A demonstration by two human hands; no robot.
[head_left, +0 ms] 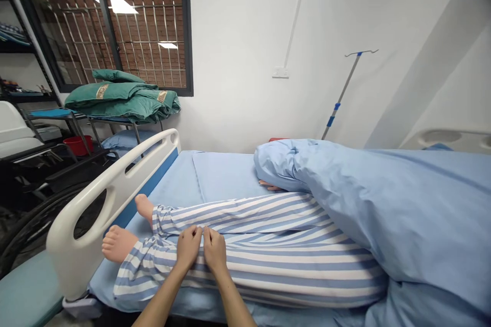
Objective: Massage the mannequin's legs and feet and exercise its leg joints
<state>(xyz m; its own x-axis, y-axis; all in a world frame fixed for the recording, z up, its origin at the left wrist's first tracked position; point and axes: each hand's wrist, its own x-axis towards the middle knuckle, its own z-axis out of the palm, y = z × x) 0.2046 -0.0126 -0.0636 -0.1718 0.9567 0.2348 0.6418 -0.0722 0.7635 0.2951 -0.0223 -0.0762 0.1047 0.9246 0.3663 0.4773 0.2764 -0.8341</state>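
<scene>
A figure in blue-and-white striped pyjama trousers [268, 245] lies on a hospital bed [215, 173], bare feet [117, 242] toward the white footboard. My left hand [187, 248] and my right hand [215, 250] rest side by side on the near lower leg, fingers curled and pressed into the striped cloth. A light blue blanket [383, 204] covers the figure from the hips up. One hand of the figure [270, 186] shows at the blanket's edge.
A white bed rail [111, 184] stands at the foot end. Folded green blankets [123, 94] lie on a rack under a barred window. A wheelchair [34, 204] stands at the left. An IV pole [345, 87] rises behind the bed.
</scene>
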